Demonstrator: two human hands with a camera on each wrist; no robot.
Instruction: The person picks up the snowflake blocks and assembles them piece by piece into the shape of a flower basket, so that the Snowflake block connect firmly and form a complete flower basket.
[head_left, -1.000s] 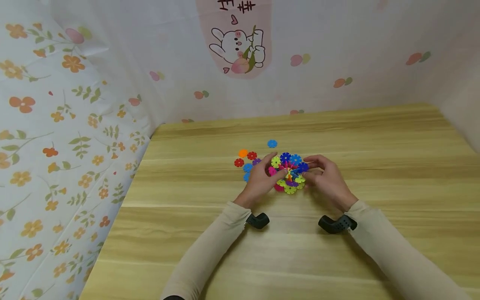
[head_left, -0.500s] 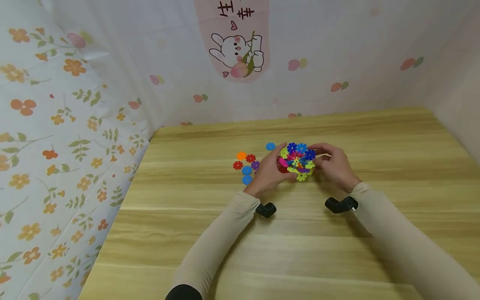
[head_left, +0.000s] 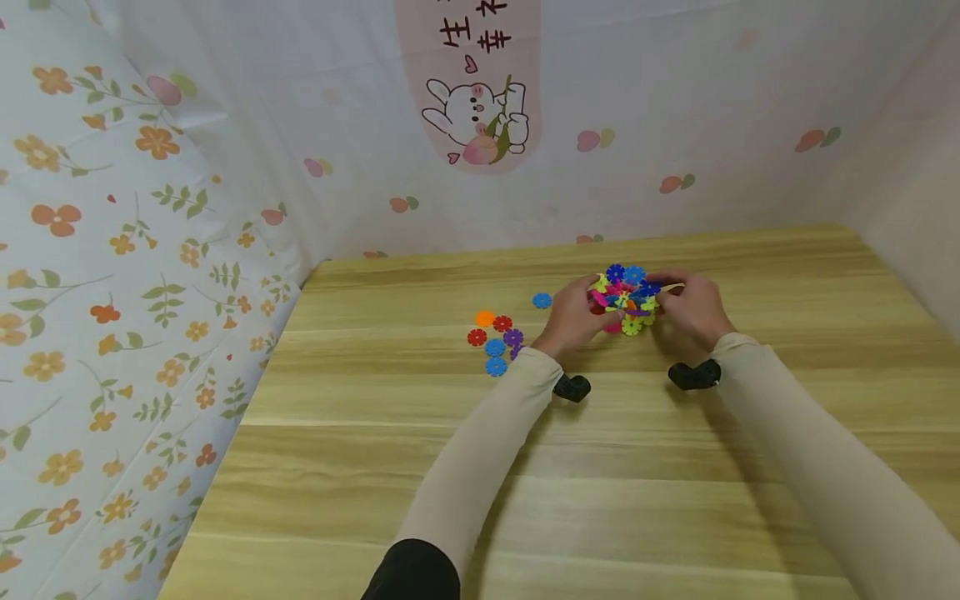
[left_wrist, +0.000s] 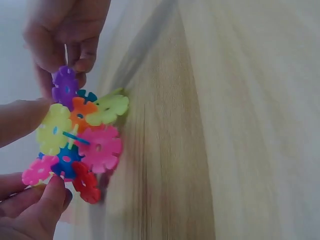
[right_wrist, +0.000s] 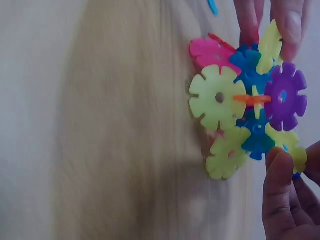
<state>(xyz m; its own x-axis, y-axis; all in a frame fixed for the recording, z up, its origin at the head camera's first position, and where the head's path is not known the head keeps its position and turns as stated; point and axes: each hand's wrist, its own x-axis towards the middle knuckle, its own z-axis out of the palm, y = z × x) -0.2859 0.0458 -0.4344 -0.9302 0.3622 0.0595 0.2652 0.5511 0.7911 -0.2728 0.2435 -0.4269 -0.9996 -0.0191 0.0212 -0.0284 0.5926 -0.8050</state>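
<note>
Wood-grain desk (head_left: 637,500), head view, spans mid to lower frame. Loose notched discs on it just below frame centre: orange disc (head_left: 484,319), two red discs (head_left: 477,337), two blue discs (head_left: 495,347), purple disc (head_left: 513,337), another purple partly hidden. Lone blue disc (head_left: 542,301) right of centre.

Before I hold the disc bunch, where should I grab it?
Probably pinch the lime disc at the near edge of the disc bunch, coming from the near side: its rim juts out there, untouched, while the left hand and right hand hold the bunch's sides.
</note>
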